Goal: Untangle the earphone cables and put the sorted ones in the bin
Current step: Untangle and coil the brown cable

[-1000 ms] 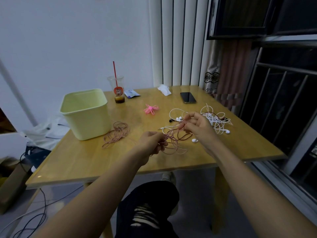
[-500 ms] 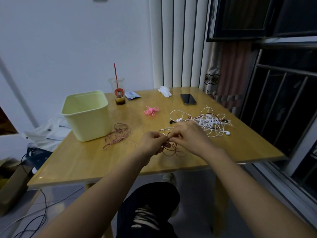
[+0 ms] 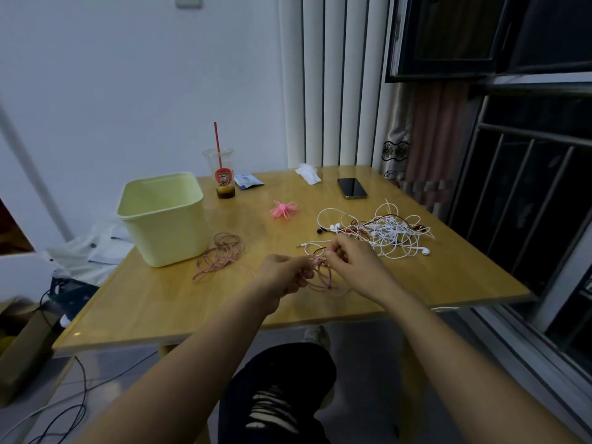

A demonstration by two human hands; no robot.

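The bin (image 3: 173, 238) stands by the left edge of the counter (image 3: 160, 309), a pink coil (image 3: 221, 256) just beside it. Near the front edge, left grip (image 3: 282, 274) and right grip (image 3: 355, 267) both pinch a pink cable (image 3: 317, 277), mid-untangling. Its loops likely need teasing apart next. A white tangle (image 3: 387, 232) lies toward the right edge.

Pale yellow-green bin (image 3: 163, 219), honey-brown wooden table (image 3: 160, 299), white cable tangle (image 3: 389, 232), pink cable (image 3: 221, 256)
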